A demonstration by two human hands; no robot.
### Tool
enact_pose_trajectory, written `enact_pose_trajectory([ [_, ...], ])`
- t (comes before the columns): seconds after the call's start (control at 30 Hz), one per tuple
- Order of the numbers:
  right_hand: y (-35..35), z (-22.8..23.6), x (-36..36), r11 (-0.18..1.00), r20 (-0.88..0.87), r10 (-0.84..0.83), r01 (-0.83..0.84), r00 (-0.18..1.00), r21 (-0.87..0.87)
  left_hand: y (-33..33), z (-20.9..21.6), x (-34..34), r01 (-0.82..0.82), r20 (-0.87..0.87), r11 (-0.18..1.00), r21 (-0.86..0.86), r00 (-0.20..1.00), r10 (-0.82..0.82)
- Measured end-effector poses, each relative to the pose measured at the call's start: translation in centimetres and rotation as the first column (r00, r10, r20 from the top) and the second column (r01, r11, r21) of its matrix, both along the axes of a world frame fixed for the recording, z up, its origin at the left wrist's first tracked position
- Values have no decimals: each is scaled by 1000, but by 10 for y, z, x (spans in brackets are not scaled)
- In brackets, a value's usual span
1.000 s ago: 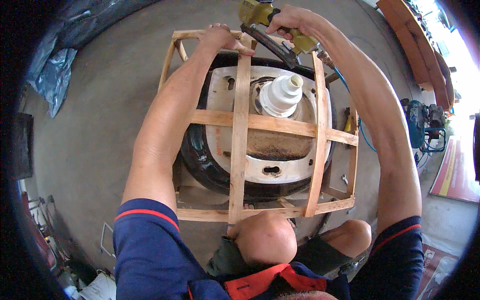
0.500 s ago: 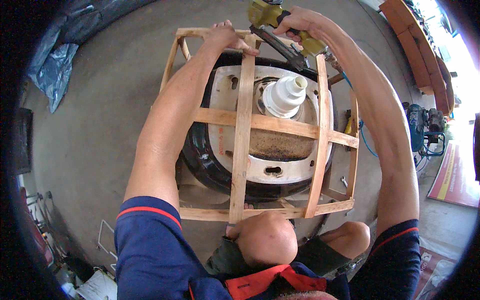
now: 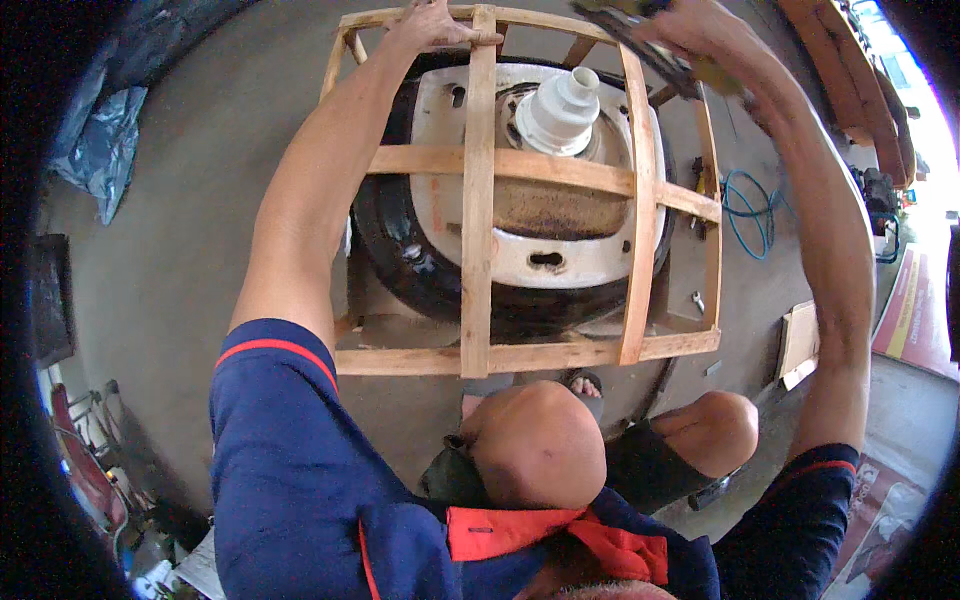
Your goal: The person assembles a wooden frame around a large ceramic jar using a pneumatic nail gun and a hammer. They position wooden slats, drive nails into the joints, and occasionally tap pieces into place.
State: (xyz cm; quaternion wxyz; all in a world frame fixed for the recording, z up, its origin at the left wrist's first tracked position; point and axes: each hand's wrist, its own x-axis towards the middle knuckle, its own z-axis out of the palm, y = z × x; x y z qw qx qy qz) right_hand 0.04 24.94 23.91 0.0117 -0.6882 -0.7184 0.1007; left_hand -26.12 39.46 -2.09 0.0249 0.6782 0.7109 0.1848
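A crate of pale wooden slats (image 3: pixel 478 200) surrounds an upturned ceramic fixture (image 3: pixel 440 130), white underneath with glossy black sides. A stepped white plastic pipe fitting (image 3: pixel 560 115) sticks up from its base. My left hand (image 3: pixel 435 24) is closed over the crate's far rail, its thumb lying across the far end of the left slat. My right hand (image 3: pixel 695 30), smeared by motion, grips a yellow-green nail gun (image 3: pixel 655 55) at the top edge. The gun is by the far end of the right slat (image 3: pixel 638 210); whether it touches the wood cannot be made out.
A coiled blue air hose (image 3: pixel 750 215) and a small wrench (image 3: pixel 698 300) lie on the floor right of the crate. Cardboard (image 3: pixel 798 345) sits farther right. My knees (image 3: pixel 535 450) are close to the crate's near rail. Crumpled plastic (image 3: pixel 105 150) is at far left.
The nail gun has moved right, from the left slat's far end toward the right slat's. My left hand still holds the far rail. The whole crate appears higher in the view.
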Motion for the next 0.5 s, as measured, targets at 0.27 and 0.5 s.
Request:
enact_pose_trajectory([
  [0.27,-175,-34,283,949,-189,-289,307,938,73,-113,97,-94,349,205,935,-66,922,-330],
  [0.5,-302,-170,401,850,106,-520,526,848,-36,-254,62,-170,403,105,913,-62,913,-395],
])
